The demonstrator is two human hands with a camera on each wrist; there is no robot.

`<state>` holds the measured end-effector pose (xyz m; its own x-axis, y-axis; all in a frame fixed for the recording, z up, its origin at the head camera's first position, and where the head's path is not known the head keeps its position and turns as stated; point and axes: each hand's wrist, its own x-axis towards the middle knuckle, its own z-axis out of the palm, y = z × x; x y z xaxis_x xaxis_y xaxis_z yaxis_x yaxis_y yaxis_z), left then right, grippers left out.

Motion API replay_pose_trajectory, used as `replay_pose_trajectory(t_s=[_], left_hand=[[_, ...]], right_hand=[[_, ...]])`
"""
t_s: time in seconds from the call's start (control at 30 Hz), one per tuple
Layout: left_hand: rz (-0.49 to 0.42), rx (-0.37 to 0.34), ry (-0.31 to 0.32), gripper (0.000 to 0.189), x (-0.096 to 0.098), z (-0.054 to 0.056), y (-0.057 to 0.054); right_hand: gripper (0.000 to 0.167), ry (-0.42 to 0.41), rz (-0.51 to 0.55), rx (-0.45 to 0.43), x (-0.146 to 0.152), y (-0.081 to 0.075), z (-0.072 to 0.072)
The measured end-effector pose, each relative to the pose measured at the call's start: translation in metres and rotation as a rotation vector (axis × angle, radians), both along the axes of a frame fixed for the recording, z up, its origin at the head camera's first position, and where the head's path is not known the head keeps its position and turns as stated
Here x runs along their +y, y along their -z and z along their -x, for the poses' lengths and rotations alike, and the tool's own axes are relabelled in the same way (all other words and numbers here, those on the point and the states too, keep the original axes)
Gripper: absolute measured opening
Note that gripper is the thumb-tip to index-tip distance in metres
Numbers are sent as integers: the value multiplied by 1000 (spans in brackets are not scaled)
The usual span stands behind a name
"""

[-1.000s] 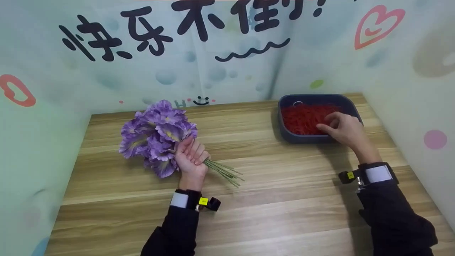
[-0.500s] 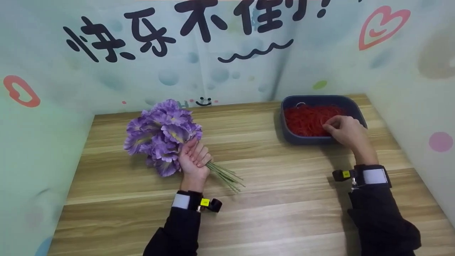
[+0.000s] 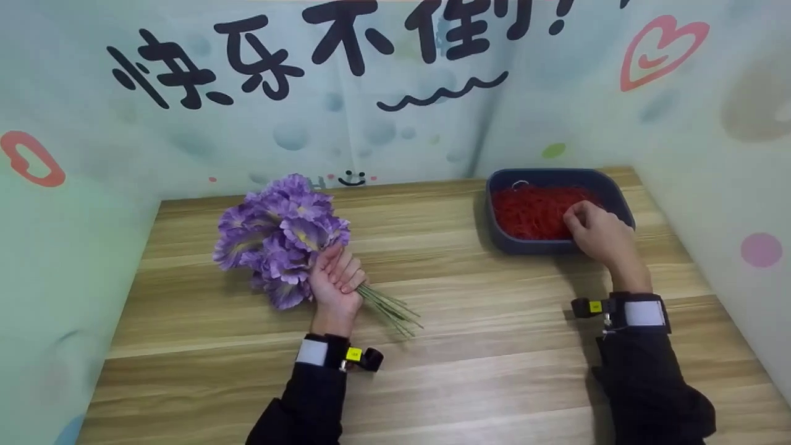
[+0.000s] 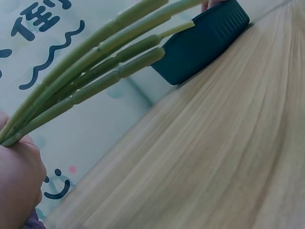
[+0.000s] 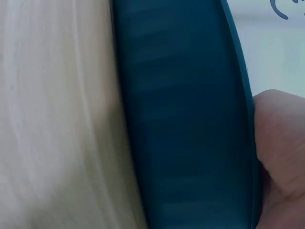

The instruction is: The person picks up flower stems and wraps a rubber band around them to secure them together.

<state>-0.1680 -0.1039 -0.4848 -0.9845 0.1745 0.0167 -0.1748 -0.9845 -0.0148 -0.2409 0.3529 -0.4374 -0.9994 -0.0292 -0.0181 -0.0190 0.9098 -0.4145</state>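
My left hand [image 3: 335, 281] grips the stems of a bunch of purple artificial flowers [image 3: 278, 238], palm side up. The blooms spread to the left of the fist in the head view. The green stems [image 4: 90, 71] stick out to the right, their cut ends apart from the table. My right hand [image 3: 599, 232] reaches over the near right rim of a dark blue bin [image 3: 537, 246]. Its thumb and fingertips come together at a heap of thin red bands [image 3: 531, 210] in the bin. Whether a band lies between the fingertips is too small to see.
A wooden table [image 3: 469, 371] lies under both hands. Printed cloth walls [image 3: 420, 136] stand behind it and at both sides. A small pale ring [image 3: 520, 184] shows at the bin's back left. Each wrist bears a strapped camera [image 3: 364, 357].
The right hand's thumb and fingers have drawn closer together, and its forearm has shifted left. The left hand keeps its grip on the flowers almost in place. The head view has swayed slightly.
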Motion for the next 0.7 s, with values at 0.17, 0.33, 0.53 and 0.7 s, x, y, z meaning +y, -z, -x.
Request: replay_pose_trajectory(t_s=[0.17, 0.33, 0.53, 0.7], left_hand=[[-13, 9, 5, 64, 0, 0, 1], [-14, 5, 13, 64, -1, -2, 2], [13, -11, 4, 64, -1, -2, 1], [34, -17, -3, 67, 0, 0, 0]], right_hand=[[36, -13, 29, 47, 0, 2, -1], [43, -41, 37, 4, 0, 1, -2], [50, -40, 31, -68, 1, -5, 1], [40, -17, 34, -73, 0, -4, 4]])
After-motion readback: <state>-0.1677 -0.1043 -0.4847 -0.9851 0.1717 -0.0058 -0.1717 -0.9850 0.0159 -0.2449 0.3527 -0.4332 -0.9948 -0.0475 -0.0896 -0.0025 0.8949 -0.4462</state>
